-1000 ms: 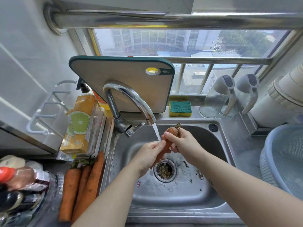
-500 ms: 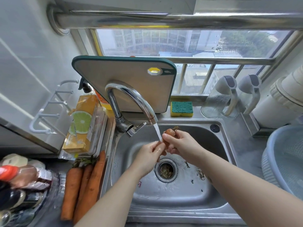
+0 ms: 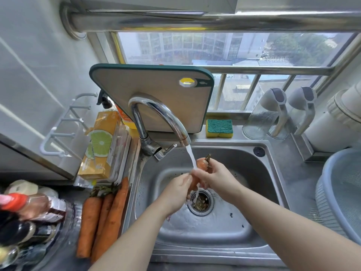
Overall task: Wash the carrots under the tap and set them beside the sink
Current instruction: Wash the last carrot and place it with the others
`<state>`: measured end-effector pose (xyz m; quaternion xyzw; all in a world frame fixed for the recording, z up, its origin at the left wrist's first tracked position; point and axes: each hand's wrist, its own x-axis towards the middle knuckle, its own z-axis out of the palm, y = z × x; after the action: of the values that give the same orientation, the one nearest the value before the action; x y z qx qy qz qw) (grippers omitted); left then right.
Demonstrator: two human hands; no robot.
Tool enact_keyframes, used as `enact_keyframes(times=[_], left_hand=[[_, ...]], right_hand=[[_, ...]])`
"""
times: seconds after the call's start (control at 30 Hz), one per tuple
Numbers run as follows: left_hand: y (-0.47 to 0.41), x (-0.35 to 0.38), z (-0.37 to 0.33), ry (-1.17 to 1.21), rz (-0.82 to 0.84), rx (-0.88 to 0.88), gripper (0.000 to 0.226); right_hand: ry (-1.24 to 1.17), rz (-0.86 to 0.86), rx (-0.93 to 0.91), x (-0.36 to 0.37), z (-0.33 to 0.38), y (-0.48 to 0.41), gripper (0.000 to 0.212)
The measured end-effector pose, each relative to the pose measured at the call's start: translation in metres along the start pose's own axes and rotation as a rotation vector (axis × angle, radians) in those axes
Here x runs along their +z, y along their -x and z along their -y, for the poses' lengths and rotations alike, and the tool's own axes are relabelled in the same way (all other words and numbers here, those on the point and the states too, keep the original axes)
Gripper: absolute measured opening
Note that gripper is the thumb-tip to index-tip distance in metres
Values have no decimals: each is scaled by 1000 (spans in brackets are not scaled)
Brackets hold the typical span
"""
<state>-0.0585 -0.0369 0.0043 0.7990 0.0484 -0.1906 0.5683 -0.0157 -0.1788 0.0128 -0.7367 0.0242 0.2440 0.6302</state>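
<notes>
Head view: the carrot (image 3: 202, 164) was over the sink (image 3: 254, 241), under the tap (image 3: 162, 116), w/ water (image 3: 191, 157) running on it. The right hand (image 3: 216, 177) gripped its thick top end; the left hand (image 3: 175, 189) was curled round the lower part. It was prob. stiff and light but slippery when wet, so a grip near the thick end seemed safest. Three other carrots (image 3: 103, 218) lay on the desk (image 3: 68, 259), just left of the sink.

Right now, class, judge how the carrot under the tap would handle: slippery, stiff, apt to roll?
Probably slippery: water from the tap runs over the carrot. Likely stiff: it spans the left hand and right hand without drooping. Being round, it may roll once set down.
</notes>
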Motion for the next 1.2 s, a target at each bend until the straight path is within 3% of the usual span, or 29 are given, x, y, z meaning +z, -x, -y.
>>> enact_keyframes(times=[0.1, 0.23, 0.33, 0.4, 0.53, 0.67, 0.83, 0.93, 1.1, 1.2], left_hand=[[-1, -1, 2, 7, -16, -5, 36], [1, 5, -4, -84, -30, 42, 28], [2, 8, -1, -70, -37, 51, 27], [1, 10, 2, -35, -84, 31, 36], [-2, 8, 5, 68, -174, -34, 53], [-1, 8, 0, 215, -176, -152, 67], [-4, 11, -5, 131, -136, -148, 74], [-6, 9, 0, 61, -128, -167, 79], [-6, -2, 7, 148, -80, -229, 75], [-5, -2, 6, 187, -52, -231, 69]], right_hand=[[-94, 110, 8, -7, 2, 1, 27], [115, -94, -45, -2, 2, 3, 26], [92, -173, -88, 1, 1, 4, 21], [9, -122, -75, 2, 3, 4, 18], [-245, 143, -25, 3, 6, 6, 13], [-191, 254, -79, 2, 7, 7, 15], [-187, -12, -119, 12, 12, 9, 6], [-155, -110, -48, 13, 12, 7, 26], [-507, 247, 122, -1, 13, 6, 19], [-511, 289, 105, -3, 11, 5, 18]])
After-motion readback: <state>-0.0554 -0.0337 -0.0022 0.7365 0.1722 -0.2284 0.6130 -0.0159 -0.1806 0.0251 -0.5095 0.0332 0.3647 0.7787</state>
